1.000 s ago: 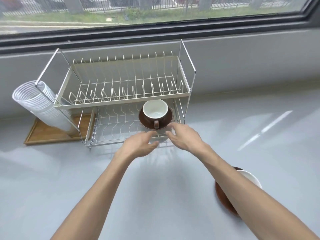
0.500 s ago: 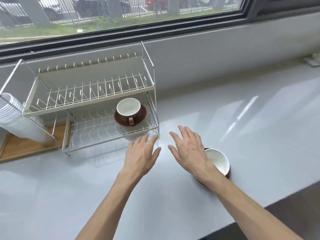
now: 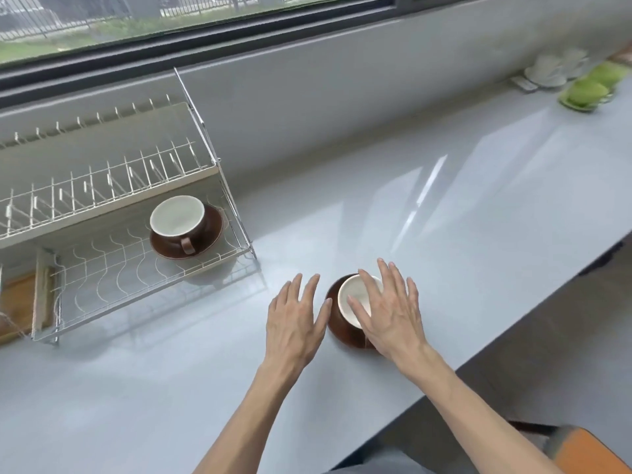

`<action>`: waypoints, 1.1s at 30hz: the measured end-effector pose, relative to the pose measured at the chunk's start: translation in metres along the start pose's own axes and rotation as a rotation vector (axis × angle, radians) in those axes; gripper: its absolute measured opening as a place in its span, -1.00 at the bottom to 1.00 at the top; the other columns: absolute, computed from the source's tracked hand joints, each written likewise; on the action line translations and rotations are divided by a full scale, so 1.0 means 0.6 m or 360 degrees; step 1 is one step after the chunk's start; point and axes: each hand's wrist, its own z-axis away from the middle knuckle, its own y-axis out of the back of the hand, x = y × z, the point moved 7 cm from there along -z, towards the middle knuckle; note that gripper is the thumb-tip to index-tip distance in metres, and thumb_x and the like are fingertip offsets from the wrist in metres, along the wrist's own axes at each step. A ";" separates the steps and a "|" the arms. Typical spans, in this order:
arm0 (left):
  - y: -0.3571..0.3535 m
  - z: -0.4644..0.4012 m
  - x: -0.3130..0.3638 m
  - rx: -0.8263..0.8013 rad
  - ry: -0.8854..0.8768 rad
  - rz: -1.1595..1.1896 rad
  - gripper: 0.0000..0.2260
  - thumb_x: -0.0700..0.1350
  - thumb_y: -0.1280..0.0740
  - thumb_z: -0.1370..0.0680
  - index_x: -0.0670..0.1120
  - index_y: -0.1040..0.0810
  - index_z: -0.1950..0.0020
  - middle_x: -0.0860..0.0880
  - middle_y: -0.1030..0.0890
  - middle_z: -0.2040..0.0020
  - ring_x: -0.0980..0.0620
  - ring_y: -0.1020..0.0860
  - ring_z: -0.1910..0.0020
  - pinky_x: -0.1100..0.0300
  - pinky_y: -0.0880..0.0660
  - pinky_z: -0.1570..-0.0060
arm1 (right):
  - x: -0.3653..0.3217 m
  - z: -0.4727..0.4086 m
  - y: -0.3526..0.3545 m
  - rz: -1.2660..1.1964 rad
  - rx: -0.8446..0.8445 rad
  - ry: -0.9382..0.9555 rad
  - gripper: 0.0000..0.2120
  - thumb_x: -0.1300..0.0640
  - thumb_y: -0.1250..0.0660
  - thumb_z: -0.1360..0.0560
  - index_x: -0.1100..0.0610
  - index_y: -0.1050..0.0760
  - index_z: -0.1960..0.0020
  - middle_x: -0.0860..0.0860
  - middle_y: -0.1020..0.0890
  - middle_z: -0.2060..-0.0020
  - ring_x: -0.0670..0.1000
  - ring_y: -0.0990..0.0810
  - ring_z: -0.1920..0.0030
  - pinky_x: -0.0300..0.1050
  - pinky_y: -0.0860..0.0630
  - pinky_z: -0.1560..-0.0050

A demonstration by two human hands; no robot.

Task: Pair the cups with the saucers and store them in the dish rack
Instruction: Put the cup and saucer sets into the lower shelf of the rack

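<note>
Both my forearms reach forward over the pale counter (image 3: 444, 206), palms turned down and fingers spread. My left hand (image 3: 294, 323) is flat and loose, fingers fanned, gripping nothing; its thumb points toward the brown saucer (image 3: 337, 331) just to its right, and I cannot tell whether the thumb tip touches the rim. My right hand (image 3: 390, 313) hangs over the right side of the white-lined cup (image 3: 355, 295) that sits on that saucer. Its fingers are splayed and extended, not curled around anything, and its thumb lies across the cup's opening. Whether the palm rests on the cup or hovers just above it is hidden from me. The two hands lie side by side, a little apart, with the cup and saucer between them and partly under the right one.

Ahead of my left hand and off to its left stands the wire dish rack (image 3: 102, 278). On its lower shelf, at the end nearest my hands, a second cup (image 3: 176, 217) sits upright on its own saucer (image 3: 208, 234), handle turned toward me.
</note>
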 end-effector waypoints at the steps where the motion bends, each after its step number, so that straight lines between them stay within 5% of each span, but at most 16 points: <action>1: -0.009 -0.001 0.003 -0.0035 0.0036 0.0070 -0.49 0.20 -0.13 -0.65 0.10 -0.24 -0.58 -0.08 -0.28 -0.60 -0.08 -0.23 -0.58 0.00 -0.20 -0.49 | 0.011 0.001 -0.005 -0.0037 -0.0024 -0.0041 -0.39 -0.26 0.01 -0.56 0.03 -0.36 -0.48 0.18 -0.27 -0.52 0.20 -0.19 -0.54 0.26 -0.17 -0.47; 12: -0.077 -0.019 0.000 -0.0316 0.0387 0.0648 -0.46 0.22 -0.15 -0.64 0.05 -0.26 -0.58 0.01 -0.34 -0.55 0.02 -0.35 -0.50 0.13 -0.25 -0.41 | 0.085 -0.005 -0.043 -0.0735 -0.0213 -0.0522 -0.51 -0.21 -0.08 -0.63 -0.05 -0.28 -0.50 0.04 -0.20 -0.56 0.08 -0.18 -0.54 0.10 -0.24 -0.43; 18: -0.104 -0.027 -0.006 -0.0440 0.0593 0.0938 -0.47 0.28 -0.18 -0.58 0.13 -0.33 -0.51 -0.02 -0.49 -0.40 0.01 -0.51 -0.33 -0.04 -0.40 -0.38 | 0.088 -0.021 -0.057 -0.1045 -0.0226 -0.0567 -0.62 -0.02 -0.01 -0.69 0.03 -0.41 -0.42 0.00 -0.46 -0.40 -0.01 -0.35 -0.43 -0.21 -0.24 -0.26; 21: -0.107 -0.028 -0.003 -0.0459 0.0625 0.1066 -0.44 0.37 -0.18 -0.47 0.20 -0.39 -0.43 0.01 -0.52 -0.36 0.01 -0.53 -0.31 -0.09 -0.48 -0.31 | 0.090 -0.024 -0.060 -0.1063 -0.0270 -0.0565 -0.61 0.02 0.02 -0.70 0.10 -0.45 -0.38 0.03 -0.51 -0.34 0.04 -0.39 -0.38 -0.22 -0.24 -0.20; 24: -0.108 -0.029 -0.005 -0.0437 0.0669 0.1156 -0.50 0.38 -0.22 -0.45 0.27 -0.43 -0.35 0.04 -0.54 -0.29 0.00 -0.57 -0.26 -0.12 -0.54 -0.25 | 0.093 -0.028 -0.065 -0.1040 -0.0293 -0.0577 -0.67 0.03 0.02 -0.70 0.06 -0.52 -0.09 0.04 -0.57 -0.09 0.10 -0.47 -0.22 -0.14 -0.29 -0.09; 27: -0.105 -0.028 -0.006 -0.0423 0.0667 0.1189 -0.55 0.35 -0.23 -0.45 0.29 -0.45 -0.32 0.04 -0.55 -0.25 -0.01 -0.59 -0.20 -0.14 -0.55 -0.21 | 0.092 -0.031 -0.063 -0.1019 -0.0275 -0.0607 -0.65 0.04 0.01 -0.69 -0.05 -0.27 0.27 -0.13 -0.41 0.27 0.07 -0.41 0.06 -0.10 -0.28 0.07; 33: -0.091 -0.022 -0.023 -0.0385 0.0690 0.1203 -0.62 0.33 -0.24 -0.46 0.34 -0.45 -0.26 0.03 -0.57 -0.21 -0.02 -0.59 -0.17 -0.13 -0.56 -0.19 | 0.069 -0.032 -0.060 -0.1008 -0.0270 -0.0559 -0.62 0.06 -0.01 -0.69 -0.06 -0.19 0.32 -0.13 -0.32 0.37 0.04 -0.34 0.16 -0.11 -0.24 0.25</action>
